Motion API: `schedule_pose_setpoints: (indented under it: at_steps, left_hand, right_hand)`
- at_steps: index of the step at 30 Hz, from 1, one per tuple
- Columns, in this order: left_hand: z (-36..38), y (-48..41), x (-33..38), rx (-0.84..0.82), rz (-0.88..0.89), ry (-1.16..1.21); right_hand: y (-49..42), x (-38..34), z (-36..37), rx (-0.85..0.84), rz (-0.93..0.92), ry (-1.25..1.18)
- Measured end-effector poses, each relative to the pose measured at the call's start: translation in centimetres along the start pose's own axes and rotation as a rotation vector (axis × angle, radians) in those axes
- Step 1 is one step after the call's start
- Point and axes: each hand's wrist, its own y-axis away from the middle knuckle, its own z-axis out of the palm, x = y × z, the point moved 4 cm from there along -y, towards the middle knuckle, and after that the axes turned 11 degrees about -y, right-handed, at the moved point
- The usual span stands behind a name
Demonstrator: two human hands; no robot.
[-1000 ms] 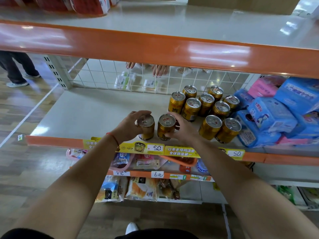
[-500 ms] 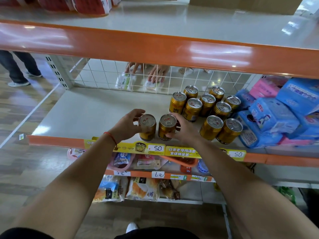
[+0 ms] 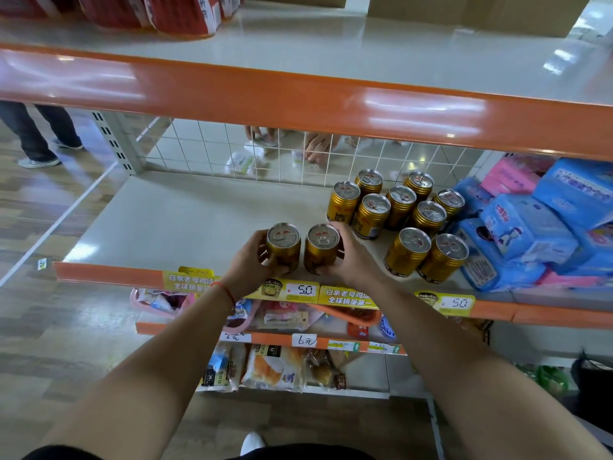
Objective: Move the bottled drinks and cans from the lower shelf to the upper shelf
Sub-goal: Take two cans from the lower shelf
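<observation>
1. Your left hand [image 3: 252, 260] wraps one gold can [image 3: 284, 246] near the lower shelf's [image 3: 159, 224] front edge; your right hand [image 3: 348, 260] wraps a second gold can [image 3: 322, 249] just beside it.
2. Behind and to the right, nine more gold cans [image 3: 401, 210] stand upright in a cluster; blue packs [image 3: 527, 227] lie beside them.
3. The upper shelf [image 3: 331, 51] is mostly bare; red packages [image 3: 179, 11] sit at its far left.
4. Yellow price tags [image 3: 303, 289] line the lower shelf's orange edge.
</observation>
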Motion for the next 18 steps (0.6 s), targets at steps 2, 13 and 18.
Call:
schedule_pose_setpoints:
  at_steps: [2,13,18]
  left_hand:
    - [-0.1,-0.1,0.3,0.010,0.025,-0.038]
    - [-0.1,-0.4,0.6,0.032,0.052,-0.033]
    - [0.0,-0.5,0.6,0.020,0.061,-0.003]
  right_hand:
    - [0.0,0.7,0.3,-0.006,0.027,-0.033]
    - [-0.1,1.3,1.0,0.069,0.046,-0.118]
    - [0.0,1.5,1.0,0.094,0.026,-0.126]
